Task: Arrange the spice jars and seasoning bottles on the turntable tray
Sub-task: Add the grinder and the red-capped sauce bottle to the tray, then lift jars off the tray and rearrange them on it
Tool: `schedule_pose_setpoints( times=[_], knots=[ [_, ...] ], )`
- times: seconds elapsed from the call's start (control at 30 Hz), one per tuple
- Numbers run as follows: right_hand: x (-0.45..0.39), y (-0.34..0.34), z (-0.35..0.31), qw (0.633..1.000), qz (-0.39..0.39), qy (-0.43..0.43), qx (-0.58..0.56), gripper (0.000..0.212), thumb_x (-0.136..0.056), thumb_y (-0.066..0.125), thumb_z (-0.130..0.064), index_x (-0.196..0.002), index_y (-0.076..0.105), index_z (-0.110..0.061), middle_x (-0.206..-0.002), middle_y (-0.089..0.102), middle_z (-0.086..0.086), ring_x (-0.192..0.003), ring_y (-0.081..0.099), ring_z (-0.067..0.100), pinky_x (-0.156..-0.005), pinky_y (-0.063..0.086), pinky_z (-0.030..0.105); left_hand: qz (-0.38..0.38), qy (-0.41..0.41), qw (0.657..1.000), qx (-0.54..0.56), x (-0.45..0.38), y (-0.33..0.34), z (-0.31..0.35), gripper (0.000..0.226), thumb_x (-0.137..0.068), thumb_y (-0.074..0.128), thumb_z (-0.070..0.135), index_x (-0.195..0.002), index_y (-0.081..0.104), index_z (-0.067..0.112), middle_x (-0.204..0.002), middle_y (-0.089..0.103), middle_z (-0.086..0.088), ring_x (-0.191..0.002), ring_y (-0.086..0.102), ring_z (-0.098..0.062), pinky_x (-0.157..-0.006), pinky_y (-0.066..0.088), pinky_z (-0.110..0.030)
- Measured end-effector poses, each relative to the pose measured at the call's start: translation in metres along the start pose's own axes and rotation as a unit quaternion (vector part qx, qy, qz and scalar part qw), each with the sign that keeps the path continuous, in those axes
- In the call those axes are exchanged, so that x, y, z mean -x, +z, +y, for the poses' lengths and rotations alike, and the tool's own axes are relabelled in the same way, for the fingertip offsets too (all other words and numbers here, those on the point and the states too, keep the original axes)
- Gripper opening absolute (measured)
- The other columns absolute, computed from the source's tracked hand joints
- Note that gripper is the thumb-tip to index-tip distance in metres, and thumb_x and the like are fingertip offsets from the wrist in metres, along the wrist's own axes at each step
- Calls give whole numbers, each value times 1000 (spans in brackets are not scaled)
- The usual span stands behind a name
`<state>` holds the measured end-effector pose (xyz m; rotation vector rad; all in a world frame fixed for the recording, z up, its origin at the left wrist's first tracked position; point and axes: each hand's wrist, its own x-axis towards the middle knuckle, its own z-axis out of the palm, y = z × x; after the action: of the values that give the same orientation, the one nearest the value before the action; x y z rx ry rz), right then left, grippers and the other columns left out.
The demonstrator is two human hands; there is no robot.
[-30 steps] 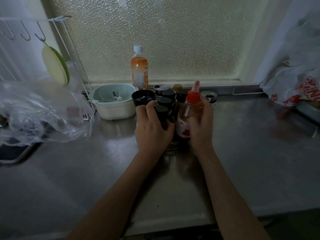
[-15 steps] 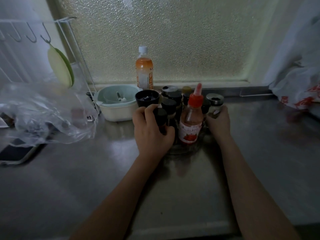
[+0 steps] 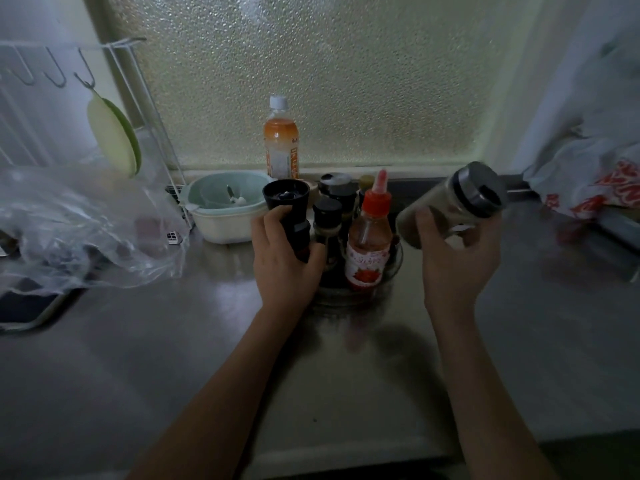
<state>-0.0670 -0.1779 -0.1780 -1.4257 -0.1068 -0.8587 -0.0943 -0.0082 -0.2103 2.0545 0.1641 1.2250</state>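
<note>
The round turntable tray [image 3: 388, 277] is sitting on the steel counter [image 3: 173, 358] below the frosted window [image 3: 311, 81], and it is carrying a tight cluster of dark-capped spice jars [image 3: 327, 216] with a red-capped sauce bottle [image 3: 369, 247] standing upright at its front right edge. The left hand [image 3: 282, 261] is wrapping its fingers around a tall black grinder [image 3: 289, 211] at the tray's left side, thumb pressing in from the right. The right hand [image 3: 457, 261] is holding a clear spice jar with a metal lid [image 3: 450, 207] in the air just right of the tray, fingers clamped on its body, the jar tilting with its lid pointing up and to the right. Behind the tray an orange drink bottle [image 3: 280, 143] is standing on the window ledge. To the left a pale green basin [image 3: 225, 211] is resting beside a wire rack [image 3: 114, 81], and a crumpled clear plastic bag [image 3: 83, 226] is lying further left. A white bag with red print [image 3: 595, 181] is slumping at the far right.
</note>
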Motion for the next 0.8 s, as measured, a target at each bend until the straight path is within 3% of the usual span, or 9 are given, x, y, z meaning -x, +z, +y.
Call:
schedule_pose_setpoints(
  times=[0.1, 0.2, 0.27, 0.33, 0.4, 0.53, 0.63, 0.7, 0.8],
  knots=[
    [27, -4, -16, 999, -33, 8, -26, 58, -72, 80, -16, -124, 55, -9, -106, 60, -21, -96, 60, -14, -75, 48, 6, -2, 13, 1000, 0, -1, -2, -2, 51, -74, 50, 24, -120, 45, 3, -116, 51, -16, -108, 49, -24, -86, 37, -20],
    [51, 0, -27, 995, -99, 0, -1, 55, -63, 85, -33, -109, 55, -41, -94, 64, -31, -92, 63, -9, -73, 49, 9, -13, 11, 1000, 8, -1, -3, -3, 53, -75, 49, 26, -122, 45, 3, -118, 50, -15, -109, 48, -24, -87, 37, -20],
    [61, 7, -27, 989, -138, -25, 55, 47, -61, 79, -49, -99, 52, -49, -93, 65, -26, -91, 64, -1, -75, 48, 10, -20, 9, 999, 32, 0, -5, -3, 52, -76, 49, 26, -122, 44, 4, -120, 47, -13, -110, 47, -20, -88, 37, -20],
    [68, 14, -25, 980, -178, -31, 88, 51, -63, 75, -53, -108, 53, -41, -101, 66, -15, -95, 64, 5, -80, 50, 15, -17, 5, 998, 54, 1, -7, -3, 49, -77, 48, 25, -122, 43, 6, -120, 45, -12, -110, 46, -17, -88, 38, -21],
    [74, 22, -20, 973, -209, -28, 90, 59, -66, 76, -47, -118, 54, -30, -111, 61, -19, -104, 60, 0, -89, 51, 21, -5, 3, 998, 65, 0, -8, -4, 46, -79, 46, 26, -120, 44, 4, -117, 46, -12, -107, 44, -14, -86, 35, -18],
    [84, 34, -13, 969, -210, -10, 133, 72, -70, 80, -35, -132, 47, -20, -129, 42, -6, -118, 51, 10, -103, 44, 26, 0, 1, 998, 66, -3, -7, -7, 44, -81, 43, 27, -117, 45, 2, -114, 45, -14, -103, 40, -9, -83, 29, -5],
    [85, 38, -10, 964, -217, 17, 151, 72, -72, 80, -29, -135, 45, -17, -136, 42, 2, -124, 46, 12, -106, 35, 19, 1, -5, 998, 64, -4, -7, -10, 43, -83, 42, 29, -117, 45, 3, -114, 45, -12, -102, 39, -7, -83, 28, 0],
    [86, 38, -7, 962, -229, 16, 150, 68, -75, 78, -24, -134, 46, -18, -137, 46, 3, -125, 48, 15, -108, 38, 27, 1, -1, 997, 77, -4, -7, -11, 43, -85, 41, 31, -117, 45, 3, -112, 43, -3, -102, 40, -7, -85, 28, 0],
    [86, 35, -2, 960, -241, 16, 141, 55, -78, 75, -25, -125, 47, -26, -125, 57, -3, -115, 57, 14, -97, 50, 39, -12, 18, 995, 93, -3, -7, -9, 44, -86, 43, 33, -119, 45, 4, -112, 43, 4, -103, 45, -10, -84, 32, -3]
  ],
)
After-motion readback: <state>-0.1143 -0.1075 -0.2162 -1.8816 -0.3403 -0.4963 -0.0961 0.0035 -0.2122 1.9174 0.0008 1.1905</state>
